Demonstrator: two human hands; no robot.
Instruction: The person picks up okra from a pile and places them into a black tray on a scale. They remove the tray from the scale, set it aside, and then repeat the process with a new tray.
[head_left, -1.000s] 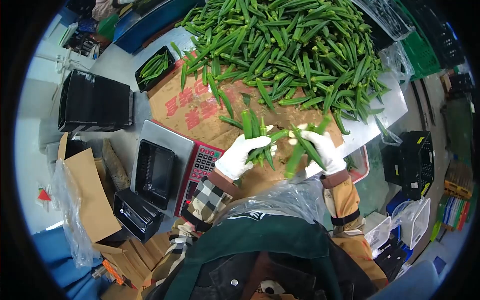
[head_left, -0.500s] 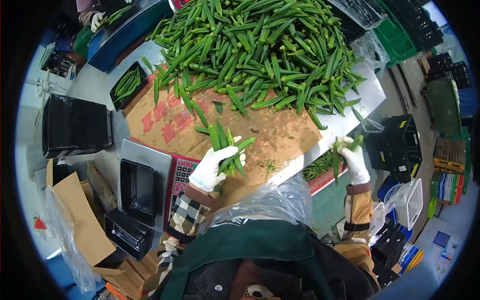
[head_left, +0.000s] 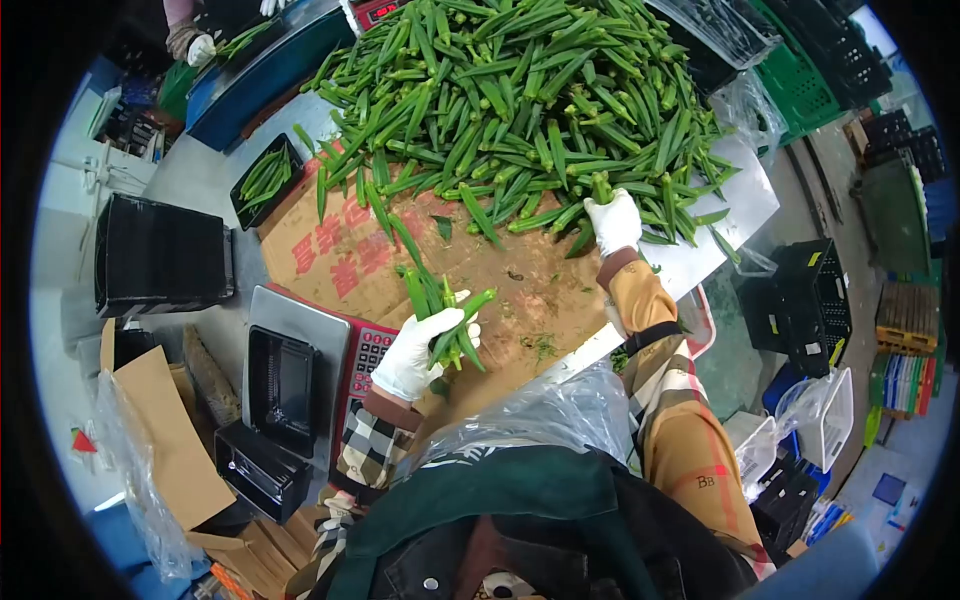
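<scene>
My left hand (head_left: 415, 350), in a white glove, grips a small bunch of okra pods (head_left: 440, 310) above the brown cardboard sheet (head_left: 520, 290). My right hand (head_left: 612, 220), also gloved, reaches forward into the near edge of the big okra pile (head_left: 520, 100) and closes around a pod there. An empty black tray (head_left: 282, 375) sits on the scale (head_left: 330, 370) just left of my left hand.
A black tray holding okra (head_left: 262, 180) lies at the pile's left. A stack of black trays (head_left: 160, 255) stands further left. Another person's gloved hand (head_left: 200, 48) works at the far left top. Black crates (head_left: 800, 300) and green crates (head_left: 800, 80) stand on the right.
My right hand, which held okra low beside the table edge, has swung up and forward into the pile. My left hand keeps its bunch almost still.
</scene>
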